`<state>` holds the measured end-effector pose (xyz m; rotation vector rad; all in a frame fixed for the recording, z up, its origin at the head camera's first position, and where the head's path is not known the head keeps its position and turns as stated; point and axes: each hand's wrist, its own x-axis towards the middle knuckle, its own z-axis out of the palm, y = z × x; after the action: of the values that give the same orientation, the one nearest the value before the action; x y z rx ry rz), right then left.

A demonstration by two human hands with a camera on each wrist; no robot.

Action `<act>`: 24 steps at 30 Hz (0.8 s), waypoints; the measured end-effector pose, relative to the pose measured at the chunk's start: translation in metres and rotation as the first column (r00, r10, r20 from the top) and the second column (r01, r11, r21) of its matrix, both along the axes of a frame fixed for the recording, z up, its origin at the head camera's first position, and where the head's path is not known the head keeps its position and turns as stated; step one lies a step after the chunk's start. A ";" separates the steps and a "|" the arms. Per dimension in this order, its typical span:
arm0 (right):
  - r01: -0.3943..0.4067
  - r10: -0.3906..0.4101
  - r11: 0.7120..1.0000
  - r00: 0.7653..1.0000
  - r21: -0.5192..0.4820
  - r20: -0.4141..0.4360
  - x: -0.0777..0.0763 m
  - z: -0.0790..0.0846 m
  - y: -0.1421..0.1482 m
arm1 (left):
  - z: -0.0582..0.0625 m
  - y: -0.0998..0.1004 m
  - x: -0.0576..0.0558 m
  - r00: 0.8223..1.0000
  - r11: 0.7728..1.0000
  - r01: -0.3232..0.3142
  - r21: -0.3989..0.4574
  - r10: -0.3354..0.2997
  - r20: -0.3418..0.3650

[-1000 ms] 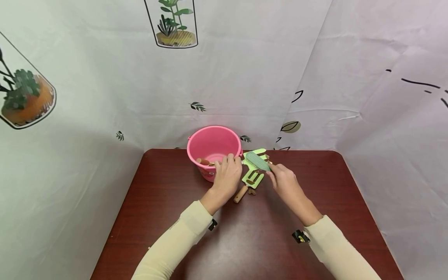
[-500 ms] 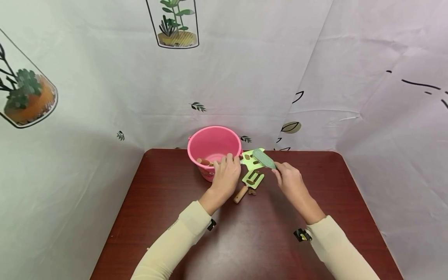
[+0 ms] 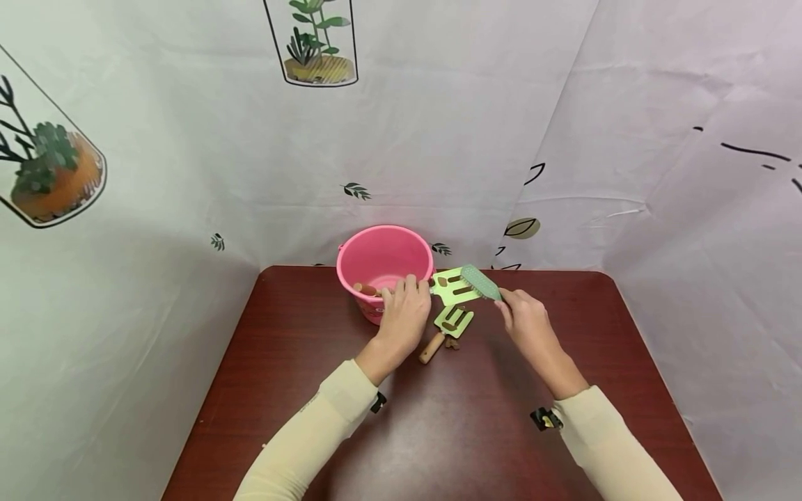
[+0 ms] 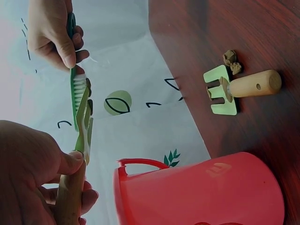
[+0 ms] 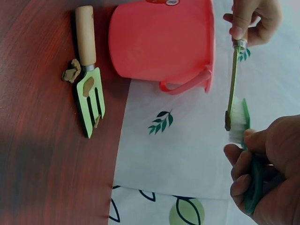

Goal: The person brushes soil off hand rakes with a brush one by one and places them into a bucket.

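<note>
My left hand (image 3: 406,316) grips the wooden handle (image 4: 69,199) of a light green slotted garden fork (image 3: 446,295), held over the near right rim of a pink bucket (image 3: 376,252). Brown clods stick to its slotted head. A green scrub brush (image 3: 480,282) is in my right hand (image 3: 529,325), fingers curled round its handle. Its white bristles (image 5: 238,123) meet the outer end of the fork's head, as the right wrist view shows. Below, a second, smaller green fork (image 4: 224,107) with a wooden handle lies on the table, brown bits on its tines.
Brown clods (image 4: 229,57) lie on the dark red table (image 3: 438,431) beside the small fork. The bucket stands at the table's back edge, close to a pale printed backdrop (image 3: 438,139). Its pink handle (image 5: 187,83) hangs at the side.
My right hand has drawn the brush to the right along the held fork's head, towards its outer end, uncovering more of the slots. The left hand and the fork stay nearly still.
</note>
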<state>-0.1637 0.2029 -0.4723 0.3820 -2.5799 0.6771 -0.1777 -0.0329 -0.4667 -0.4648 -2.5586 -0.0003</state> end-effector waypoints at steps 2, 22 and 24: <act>0.002 -0.002 1.000 1.000 0.003 0.001 0.000 -0.001 0.001 | 0.000 0.000 0.001 1.000 1.000 -0.004 -0.013 0.004 -0.008; 0.052 -0.052 0.999 0.999 0.017 -0.002 -0.006 -0.010 0.027 | 0.000 -0.005 0.003 0.999 0.999 -0.015 -0.035 0.014 -0.043; 0.047 -0.047 0.999 0.999 0.018 -0.016 -0.006 -0.008 0.031 | 0.000 -0.005 0.004 0.999 0.999 -0.016 -0.032 0.014 -0.047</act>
<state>-0.1699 0.2338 -0.4804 0.3300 -2.5737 0.6316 -0.1740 -0.0377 -0.4665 -0.4528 -2.5192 0.0567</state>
